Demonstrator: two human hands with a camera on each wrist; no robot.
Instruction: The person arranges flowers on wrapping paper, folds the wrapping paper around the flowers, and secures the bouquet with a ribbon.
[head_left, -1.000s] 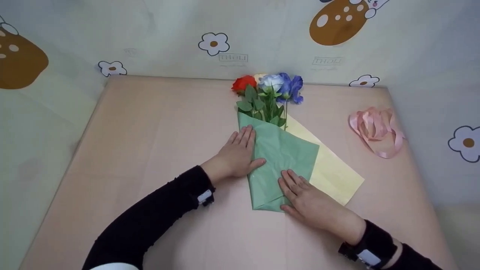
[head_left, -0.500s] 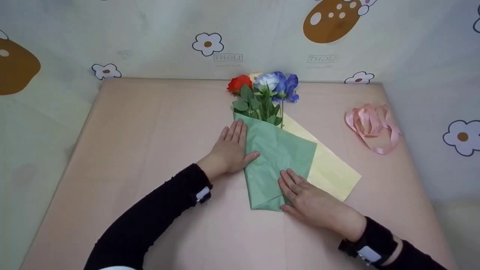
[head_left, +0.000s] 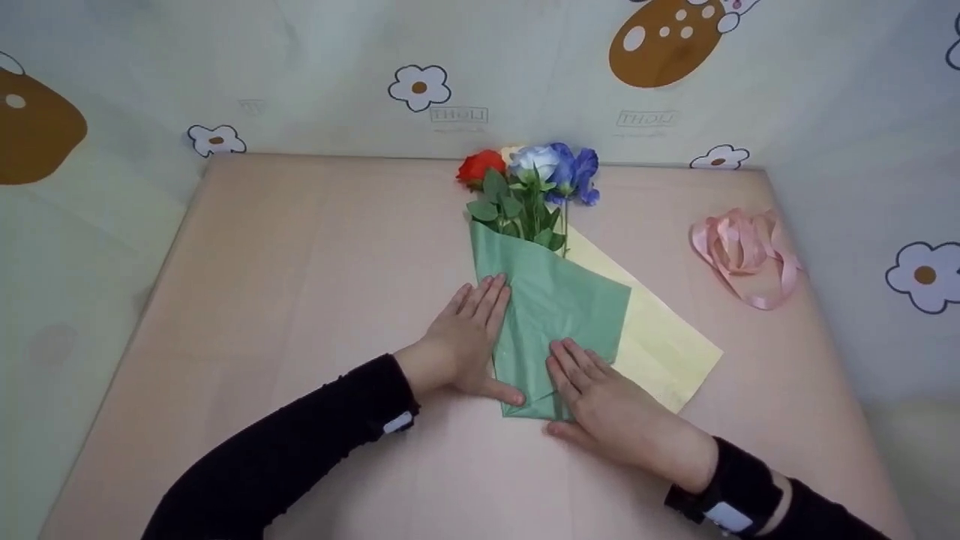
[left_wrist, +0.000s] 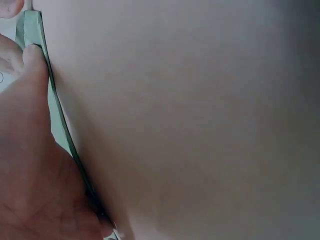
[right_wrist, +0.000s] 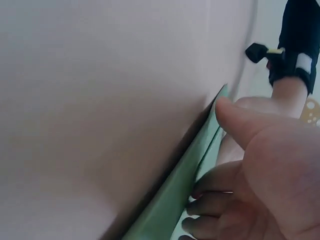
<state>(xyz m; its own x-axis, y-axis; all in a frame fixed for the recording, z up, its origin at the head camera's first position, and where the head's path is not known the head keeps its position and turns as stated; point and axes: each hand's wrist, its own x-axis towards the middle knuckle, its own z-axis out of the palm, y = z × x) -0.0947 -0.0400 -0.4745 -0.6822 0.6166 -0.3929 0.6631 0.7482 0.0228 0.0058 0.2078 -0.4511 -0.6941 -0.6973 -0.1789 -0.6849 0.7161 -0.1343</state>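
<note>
Green wrapping paper is folded over the stems of a bouquet, with a yellow sheet showing from under its right side. From its top come a red rose, a pale blue rose, a blue-purple flower and green leaves. My left hand lies along the paper's left edge, fingers straight and thumb spread near the bottom corner. My right hand rests with straight fingers on the lower right of the paper, its thumb at the bottom edge. In the right wrist view the green fold stands slightly raised.
A loose coil of pink ribbon lies at the right of the pinkish table. Behind and beside the table hangs a pale curtain printed with flowers and brown spotted shapes.
My left hand has slid down the paper's left edge toward the bottom, its thumb now lower. The right hand has shifted slightly left. The flowers have stayed in place.
</note>
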